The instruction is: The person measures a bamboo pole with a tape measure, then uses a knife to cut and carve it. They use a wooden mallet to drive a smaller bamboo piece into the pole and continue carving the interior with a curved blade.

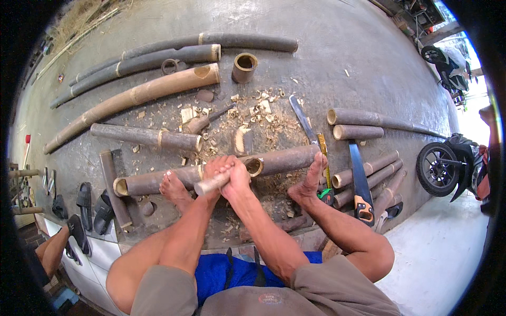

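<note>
A dark bamboo pole (287, 159) with a hole cut in its upper side lies crosswise before me, my two bare feet against it. Closed around a pale round wooden handle (210, 184) is my right hand (238, 179), just left of the hole. My left hand (217, 166) is closed too, pressed up against the right one over the pole, seemingly on the same tool. The handle's butt points down-left toward me. Its working end is hidden by my hands, so I cannot tell the tool's kind. Pale wood shavings (266, 113) are scattered beyond the pole.
A wooden-handled tool (200, 124), a machete (303, 118) and a short bamboo tube (244, 68) lie beyond. To the right are a tape measure (327, 197), a handsaw (360, 181), cut bamboo lengths (369, 171) and a motorbike (448, 166). Sandals (104, 210) and another person's leg (51, 252) are left.
</note>
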`<action>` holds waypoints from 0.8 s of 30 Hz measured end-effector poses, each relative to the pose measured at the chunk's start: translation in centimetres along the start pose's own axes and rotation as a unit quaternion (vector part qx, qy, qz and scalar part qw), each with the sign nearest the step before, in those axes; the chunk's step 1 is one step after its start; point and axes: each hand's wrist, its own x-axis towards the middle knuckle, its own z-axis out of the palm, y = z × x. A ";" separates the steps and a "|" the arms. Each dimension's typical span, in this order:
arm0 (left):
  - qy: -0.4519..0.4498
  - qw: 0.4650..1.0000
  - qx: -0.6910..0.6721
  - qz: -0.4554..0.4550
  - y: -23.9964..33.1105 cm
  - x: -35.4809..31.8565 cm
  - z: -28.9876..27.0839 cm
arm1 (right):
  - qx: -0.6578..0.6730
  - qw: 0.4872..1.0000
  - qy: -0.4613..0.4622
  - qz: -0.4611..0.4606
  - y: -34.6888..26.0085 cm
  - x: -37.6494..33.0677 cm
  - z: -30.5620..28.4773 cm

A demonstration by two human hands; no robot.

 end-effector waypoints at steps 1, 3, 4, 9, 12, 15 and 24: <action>-0.021 0.999 -0.019 -0.024 0.2 0.2 -0.2 | -0.017 0.999 0.035 0.032 -0.6 -0.5 -0.5; -0.059 0.998 -0.003 -0.033 0.6 0.7 -0.8 | -0.183 0.978 0.088 0.049 -3.1 -3.2 -3.0; -0.072 0.996 -0.001 -0.046 0.9 0.7 -1.2 | -0.267 0.953 0.128 0.062 -4.7 -5.0 -4.6; -0.133 0.989 0.003 -0.060 2.2 0.9 -3.0 | -0.598 0.796 0.062 -0.067 -11.4 -10.6 -8.6; -0.119 0.976 -0.129 -0.133 3.1 1.8 -4.1 | -0.837 0.520 0.058 -0.160 -14.2 -9.6 -5.3; 0.105 0.967 -0.227 -0.052 5.4 4.9 -5.2 | -0.890 0.439 -0.041 -0.117 -16.8 -8.5 0.3; 0.002 0.839 -0.523 -0.149 10.4 14.2 -10.6 | -0.600 0.768 -0.207 -0.086 -20.6 -5.5 12.9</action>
